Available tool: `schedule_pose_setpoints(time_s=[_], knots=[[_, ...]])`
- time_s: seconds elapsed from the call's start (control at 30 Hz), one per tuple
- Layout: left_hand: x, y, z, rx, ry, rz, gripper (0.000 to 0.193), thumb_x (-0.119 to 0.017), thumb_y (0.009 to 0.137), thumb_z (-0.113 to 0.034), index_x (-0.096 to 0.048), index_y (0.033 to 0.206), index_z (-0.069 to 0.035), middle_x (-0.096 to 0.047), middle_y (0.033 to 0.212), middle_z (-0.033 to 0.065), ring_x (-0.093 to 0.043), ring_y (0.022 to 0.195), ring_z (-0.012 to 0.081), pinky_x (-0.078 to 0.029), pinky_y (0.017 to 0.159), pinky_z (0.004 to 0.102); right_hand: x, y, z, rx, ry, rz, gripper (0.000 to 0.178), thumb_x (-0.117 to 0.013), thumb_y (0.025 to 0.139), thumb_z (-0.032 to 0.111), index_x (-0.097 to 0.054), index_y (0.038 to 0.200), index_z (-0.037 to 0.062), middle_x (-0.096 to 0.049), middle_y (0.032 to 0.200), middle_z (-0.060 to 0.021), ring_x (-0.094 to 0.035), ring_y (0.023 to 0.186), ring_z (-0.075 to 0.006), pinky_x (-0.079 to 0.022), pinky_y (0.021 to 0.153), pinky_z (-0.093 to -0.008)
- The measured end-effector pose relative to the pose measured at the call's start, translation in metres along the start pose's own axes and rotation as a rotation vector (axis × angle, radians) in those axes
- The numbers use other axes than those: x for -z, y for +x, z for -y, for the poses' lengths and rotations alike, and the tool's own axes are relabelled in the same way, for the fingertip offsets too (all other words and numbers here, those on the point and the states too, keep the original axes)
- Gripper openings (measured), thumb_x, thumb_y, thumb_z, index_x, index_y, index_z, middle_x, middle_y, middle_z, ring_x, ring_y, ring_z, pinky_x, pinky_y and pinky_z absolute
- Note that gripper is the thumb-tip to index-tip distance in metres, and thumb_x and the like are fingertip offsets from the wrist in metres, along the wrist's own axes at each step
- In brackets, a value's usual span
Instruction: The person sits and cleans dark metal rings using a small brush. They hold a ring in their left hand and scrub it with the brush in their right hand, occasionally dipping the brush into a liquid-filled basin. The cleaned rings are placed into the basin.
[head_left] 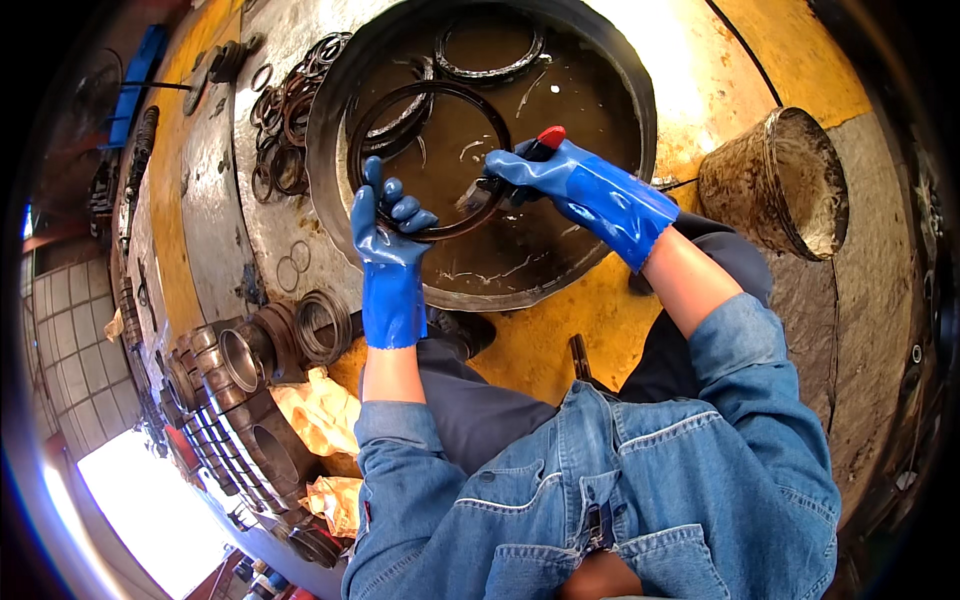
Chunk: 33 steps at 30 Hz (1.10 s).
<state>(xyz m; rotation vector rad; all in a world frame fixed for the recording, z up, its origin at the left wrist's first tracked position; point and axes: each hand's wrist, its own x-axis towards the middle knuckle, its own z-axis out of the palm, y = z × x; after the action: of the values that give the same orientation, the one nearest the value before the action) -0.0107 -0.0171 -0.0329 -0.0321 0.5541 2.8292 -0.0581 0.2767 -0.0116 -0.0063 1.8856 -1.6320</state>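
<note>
The fingers [372, 172] of the gloved left hand [386, 238] are partly curled around the near-left rim of a large dark ring [446, 90], the forefinger more extended than the rest. The fingers of the gloved right hand [545, 172] are closed around a red-tipped, black-handled brush [551, 137], whose head lies at the ring's right side; whether the bristles touch it is hard to tell. The ring is held tilted above a wide, round, dark tub [634, 110] of murky brown liquid [500, 262]. In the tub's far part lies a pale-edged ring [490, 72], with more rings [405, 122] left of it, partly behind the held one. To the right stands a grimy bucket [775, 185], its inside coated with residue. Left of the tub are a heap of rings [290, 125] and, nearer, a stack of rings [322, 326] beside metal cylinders [245, 360].
</note>
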Motion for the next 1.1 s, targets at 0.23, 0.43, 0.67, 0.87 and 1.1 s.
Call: schedule_pose_setpoints(time_s=[0.23, 0.43, 0.67, 0.87, 1.1], knots=[[-0.002, 0.008, 0.012, -0.357, 1.638, -0.478, 0.068, -0.086, 0.086, -0.021, -0.060, 0.144, 0.002, -0.072, 0.131, 0.0182, -0.073, 0.115, 0.0309, -0.056, 0.103, 0.0391, 0.005, 0.003, 0.017, 0.149, -0.646, -0.204, 0.036, -0.073, 0.094, 0.045, -0.082, 0.104, 0.0121, -0.079, 0.097, -0.0137, -0.076, 0.094, -0.0311, -0.059, 0.087, -0.0403], [-0.048, 0.008, 0.037, -0.578, 2.465, -0.227, 0.069, -0.089, 0.078, -0.024, -0.066, 0.141, -0.005, -0.072, 0.132, 0.0183, -0.068, 0.123, 0.0372, -0.052, 0.111, 0.0470, -0.013, 0.016, 0.026, 0.249, -1.321, -0.021, 0.025, -0.079, 0.083, 0.021, -0.083, 0.108, 0.0225, -0.081, 0.104, -0.0065, -0.079, 0.101, -0.0306, -0.063, 0.080, -0.0469], [-0.044, 0.007, 0.058, 0.216, 2.297, -0.103, 0.044, -0.069, 0.091, -0.013, -0.068, 0.135, -0.019, -0.076, 0.116, 0.0178, -0.072, 0.111, 0.0389, -0.057, 0.097, 0.0447, -0.044, 0.026, 0.015, 0.195, -1.393, 0.115, 0.023, -0.073, 0.090, 0.020, -0.080, 0.112, 0.0167, -0.080, 0.113, -0.0074, -0.078, 0.106, -0.0315, -0.062, 0.084, -0.0499], [-0.045, 0.003, 0.030, 0.208, 1.323, -0.597, 0.029, -0.071, 0.102, -0.017, -0.070, 0.128, -0.005, -0.080, 0.095, 0.0049, -0.057, 0.067, 0.0046, -0.044, 0.058, 0.0217, 0.000, 0.017, -0.002, 0.026, -0.663, -0.364, 0.028, -0.078, 0.089, 0.037, -0.082, 0.107, 0.0153, -0.080, 0.104, -0.0118, -0.077, 0.099, -0.0304, -0.060, 0.092, -0.0389], [-0.027, 0.000, 0.009, 0.159, 0.857, -0.712, 0.029, -0.073, 0.102, -0.017, -0.070, 0.129, -0.008, -0.079, 0.092, 0.0072, -0.049, 0.056, 0.0048, -0.035, 0.051, 0.0207, -0.024, 0.006, 0.017, 0.809, -0.174, -0.081, 0.023, -0.078, 0.098, 0.021, -0.080, 0.114, 0.0043, -0.081, 0.111, -0.0132, -0.079, 0.101, -0.0240, -0.063, 0.092, -0.0369]])
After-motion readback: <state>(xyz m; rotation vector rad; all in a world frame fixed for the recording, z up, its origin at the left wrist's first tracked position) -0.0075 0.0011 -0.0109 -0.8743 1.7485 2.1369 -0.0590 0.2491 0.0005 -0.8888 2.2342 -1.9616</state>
